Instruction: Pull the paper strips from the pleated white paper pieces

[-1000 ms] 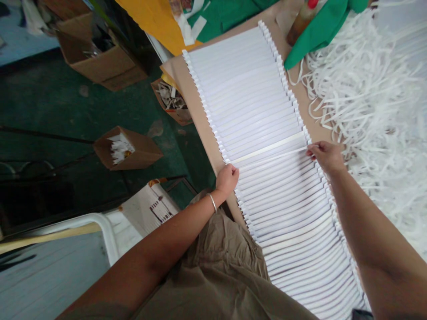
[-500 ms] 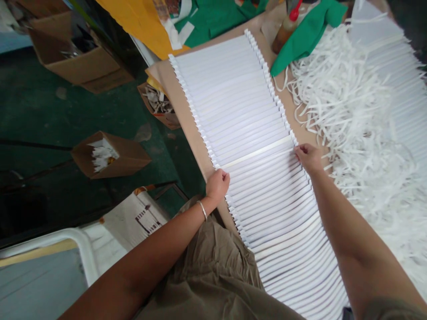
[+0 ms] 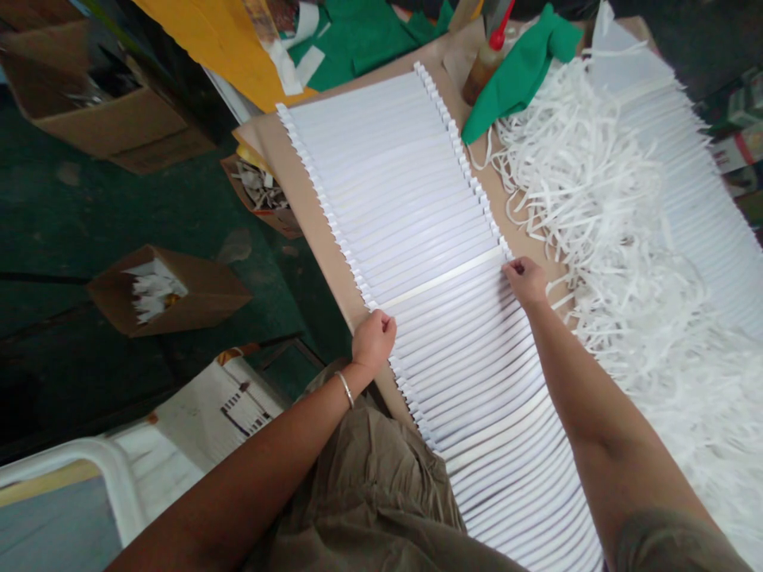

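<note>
A long row of overlapping white paper strips point(image 3: 417, 206) lies fanned across a tan cardboard board point(image 3: 310, 183), their ends forming notched edges. One cream strip point(image 3: 441, 278) crosses the row at a slant. My left hand point(image 3: 373, 342), with a thin metal bangle on the wrist, pinches the lower end of that strip at the row's near edge. My right hand point(image 3: 524, 282) pinches its upper end at the far edge. Loose white paper shreds point(image 3: 602, 199) lie heaped just beyond my right hand.
A second fanned row of white strips point(image 3: 685, 175) lies under the shreds. A green cloth point(image 3: 518, 83) and a red-capped glue bottle point(image 3: 484, 59) sit at the board's far end. Cardboard boxes point(image 3: 164, 290) with paper scraps stand on the green floor to the left.
The whole view has shifted, with the board and strips sliding left in the frame. Both hands stay at the ends of the cream strip.
</note>
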Available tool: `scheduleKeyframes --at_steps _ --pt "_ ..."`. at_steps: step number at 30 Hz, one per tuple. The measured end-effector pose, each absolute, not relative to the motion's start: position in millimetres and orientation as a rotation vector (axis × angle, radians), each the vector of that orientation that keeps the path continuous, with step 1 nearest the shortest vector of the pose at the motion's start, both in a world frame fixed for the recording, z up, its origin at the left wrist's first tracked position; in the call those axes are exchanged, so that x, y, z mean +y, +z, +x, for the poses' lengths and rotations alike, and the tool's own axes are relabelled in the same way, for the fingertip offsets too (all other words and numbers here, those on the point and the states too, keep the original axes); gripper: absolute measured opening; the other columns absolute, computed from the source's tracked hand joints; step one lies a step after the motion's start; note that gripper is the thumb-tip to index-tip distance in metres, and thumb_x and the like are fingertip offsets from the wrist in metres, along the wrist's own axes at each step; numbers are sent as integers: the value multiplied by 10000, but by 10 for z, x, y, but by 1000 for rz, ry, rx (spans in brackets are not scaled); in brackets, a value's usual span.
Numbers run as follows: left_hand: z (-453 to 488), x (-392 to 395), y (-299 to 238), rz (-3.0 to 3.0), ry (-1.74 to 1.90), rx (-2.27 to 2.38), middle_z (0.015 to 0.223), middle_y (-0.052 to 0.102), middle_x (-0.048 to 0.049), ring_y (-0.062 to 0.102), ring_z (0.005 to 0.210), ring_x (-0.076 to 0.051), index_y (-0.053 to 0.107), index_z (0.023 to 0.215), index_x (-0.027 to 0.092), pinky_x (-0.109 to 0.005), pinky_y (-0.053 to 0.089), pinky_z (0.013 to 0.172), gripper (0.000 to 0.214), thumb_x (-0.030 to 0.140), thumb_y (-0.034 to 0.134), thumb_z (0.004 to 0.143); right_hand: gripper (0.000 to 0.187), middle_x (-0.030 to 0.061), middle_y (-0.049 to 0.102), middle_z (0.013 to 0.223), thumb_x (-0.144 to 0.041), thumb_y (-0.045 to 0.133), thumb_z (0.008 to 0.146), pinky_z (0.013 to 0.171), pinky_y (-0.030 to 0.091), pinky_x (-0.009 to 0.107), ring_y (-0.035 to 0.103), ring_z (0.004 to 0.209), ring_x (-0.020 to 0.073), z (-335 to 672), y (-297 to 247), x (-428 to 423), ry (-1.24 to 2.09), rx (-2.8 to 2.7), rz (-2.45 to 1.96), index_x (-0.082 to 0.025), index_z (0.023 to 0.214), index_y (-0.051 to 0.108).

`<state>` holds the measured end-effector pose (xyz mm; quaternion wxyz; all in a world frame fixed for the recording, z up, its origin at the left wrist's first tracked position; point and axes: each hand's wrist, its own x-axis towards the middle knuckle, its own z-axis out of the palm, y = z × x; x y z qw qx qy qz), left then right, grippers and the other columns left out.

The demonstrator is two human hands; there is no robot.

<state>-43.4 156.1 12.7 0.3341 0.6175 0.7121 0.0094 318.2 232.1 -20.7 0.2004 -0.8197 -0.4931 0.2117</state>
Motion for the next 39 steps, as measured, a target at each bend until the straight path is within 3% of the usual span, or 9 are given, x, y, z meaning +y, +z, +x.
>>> scheduleKeyframes --at_steps 17,21,25,29,32,35,39 --pt "-440 1574 94 1649 -5 1864 772 697 -40 653 742 -211 575 800 218 -289 411 664 198 339 500 939 172 60 675 775 -353 579 763 741 470 331 582 721 199 3170 -268 2413 587 -1335 -2344 -194 816 616" --pt "-495 1580 111 1680 -18 1857 709 656 -22 636 704 -204 520 748 231 -285 389 631 247 383 500 942 223 100 679 853 -317 503 794 785 479 357 601 793 227 3383 -168 2367 339 -1213 -2419 -176 916 624" --pt "-586 1528 147 1663 115 1821 707 641 -2 628 689 -179 487 768 236 -270 400 650 252 401 476 959 361 156 673 861 -471 529 807 778 483 432 616 815 292 3721 -60 2063 142 -1048 -2674 -166 970 634" --pt "-608 1452 212 1638 178 1743 690 627 6 617 671 -171 487 782 236 -266 408 642 233 382 466 963 279 139 650 733 -467 569 764 740 487 433 623 778 302 3849 -10 1686 377 -1183 -2744 -198 761 646" --pt "-518 1400 328 1629 205 1639 724 644 2 633 703 -169 526 854 230 -265 450 681 164 341 465 959 233 146 675 835 -401 537 776 803 491 422 634 840 292 3639 140 1436 382 -1358 -2626 -200 731 645" --pt "-313 1322 558 1710 335 1420 935 695 -49 664 854 -183 577 1007 219 -288 503 781 142 266 457 946 219 124 696 922 -395 525 827 810 500 395 645 833 258 3134 454 1162 566 -1643 -2359 -210 816 642" --pt "-3 1204 896 1838 438 984 1267 638 -85 614 1155 -208 591 1201 250 -310 501 944 314 194 442 930 114 29 701 819 -308 513 879 726 496 317 654 756 200 2324 895 844 1278 -1903 -1815 -246 936 590"
